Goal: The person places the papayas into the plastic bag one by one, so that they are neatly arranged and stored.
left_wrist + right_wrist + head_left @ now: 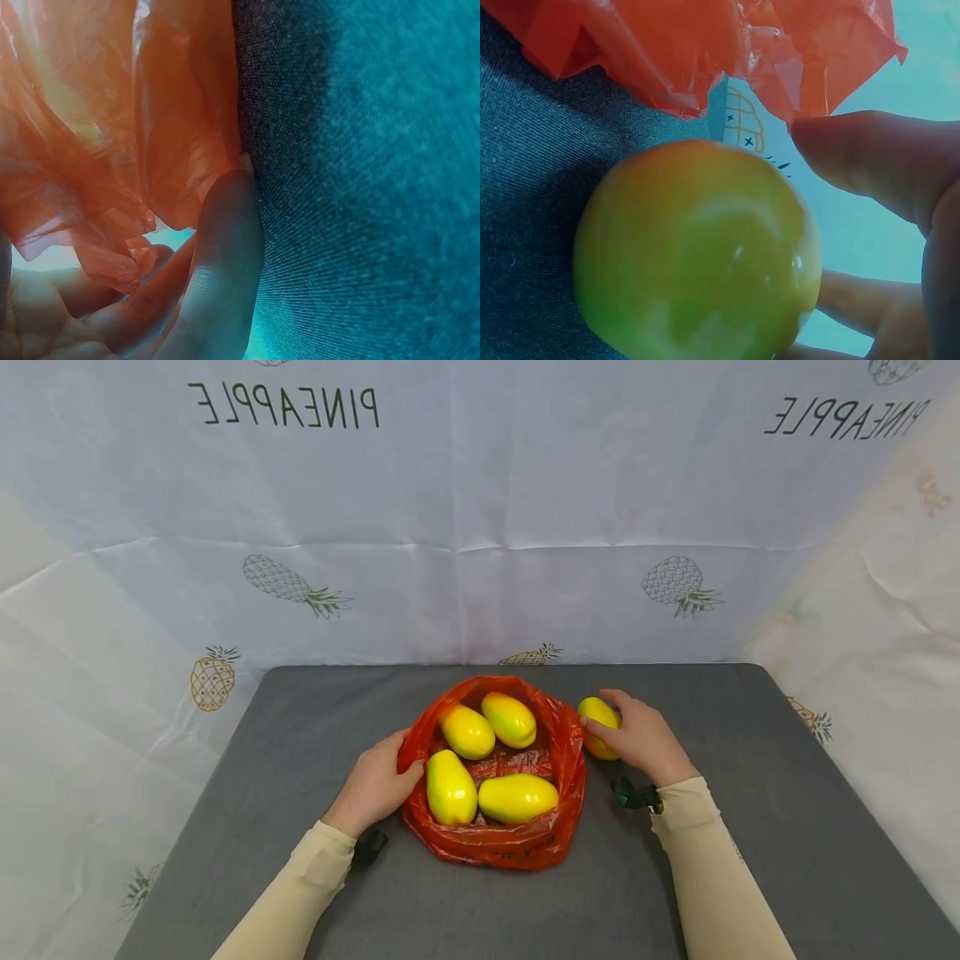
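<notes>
A red plastic bag stands with its mouth spread wide on the grey table. Several glossy yellow mangoes lie inside it. My left hand grips the bag's left rim, thumb over the edge and fingers outside; thin red film hangs by the fingers in the left wrist view. Beside the bag's right edge, another mango with a reddish blush rests on the table. Around that mango reaches my right hand, its thumb apart from the fruit and close to the bag, its fingers partly hidden behind.
The dark grey table runs back to a white cloth printed with pineapples, which also hangs at both sides. Dark wrist devices are worn below both hands.
</notes>
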Demonstrator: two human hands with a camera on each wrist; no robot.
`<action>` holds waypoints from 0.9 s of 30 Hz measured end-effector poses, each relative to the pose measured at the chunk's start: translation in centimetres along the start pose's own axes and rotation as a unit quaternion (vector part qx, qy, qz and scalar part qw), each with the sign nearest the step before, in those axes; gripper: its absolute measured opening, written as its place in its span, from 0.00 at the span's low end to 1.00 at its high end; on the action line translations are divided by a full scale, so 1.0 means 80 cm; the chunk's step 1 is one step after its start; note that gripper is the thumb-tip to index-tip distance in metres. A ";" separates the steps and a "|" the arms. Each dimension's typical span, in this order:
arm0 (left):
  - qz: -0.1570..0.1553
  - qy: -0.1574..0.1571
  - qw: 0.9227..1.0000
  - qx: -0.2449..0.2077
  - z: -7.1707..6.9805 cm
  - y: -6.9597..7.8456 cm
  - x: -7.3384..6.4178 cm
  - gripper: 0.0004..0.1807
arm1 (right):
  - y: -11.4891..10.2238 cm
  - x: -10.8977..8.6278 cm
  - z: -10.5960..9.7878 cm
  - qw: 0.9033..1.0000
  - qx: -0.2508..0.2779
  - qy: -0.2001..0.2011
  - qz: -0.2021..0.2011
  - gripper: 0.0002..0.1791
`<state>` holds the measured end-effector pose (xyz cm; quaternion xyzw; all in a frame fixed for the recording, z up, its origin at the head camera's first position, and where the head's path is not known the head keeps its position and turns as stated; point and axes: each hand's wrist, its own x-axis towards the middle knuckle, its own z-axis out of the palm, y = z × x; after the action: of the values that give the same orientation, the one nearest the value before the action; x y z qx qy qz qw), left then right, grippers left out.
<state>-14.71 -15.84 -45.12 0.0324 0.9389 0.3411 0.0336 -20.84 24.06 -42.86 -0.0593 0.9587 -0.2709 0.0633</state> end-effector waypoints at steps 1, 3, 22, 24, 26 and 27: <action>0.000 0.000 1.000 0.000 0.000 0.000 0.000 0.31 | 0.000 0.000 0.000 1.000 0.000 -0.002 0.000 0.45; -0.001 0.001 1.000 0.001 0.000 0.000 0.000 0.31 | -0.001 0.000 0.001 1.000 -0.003 -0.007 0.001 0.45; 0.009 0.006 1.000 0.008 0.001 -0.001 0.000 0.30 | 0.000 0.004 0.001 1.000 -0.010 -0.004 -0.002 0.43; 0.009 0.005 1.000 0.008 0.001 -0.001 0.000 0.29 | -0.001 0.002 -0.001 1.000 -0.007 -0.003 -0.001 0.44; 0.008 0.005 1.000 0.008 0.001 0.000 0.000 0.30 | -0.002 0.001 -0.003 1.000 -0.004 -0.003 0.001 0.44; 0.008 0.005 1.000 0.008 0.001 0.000 0.000 0.30 | -0.003 0.000 -0.005 1.000 -0.003 -0.003 0.001 0.44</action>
<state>-14.69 -15.77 -45.15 0.0387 0.9415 0.3337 0.0262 -20.89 24.06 -42.42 -0.0592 0.9593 -0.2678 0.0666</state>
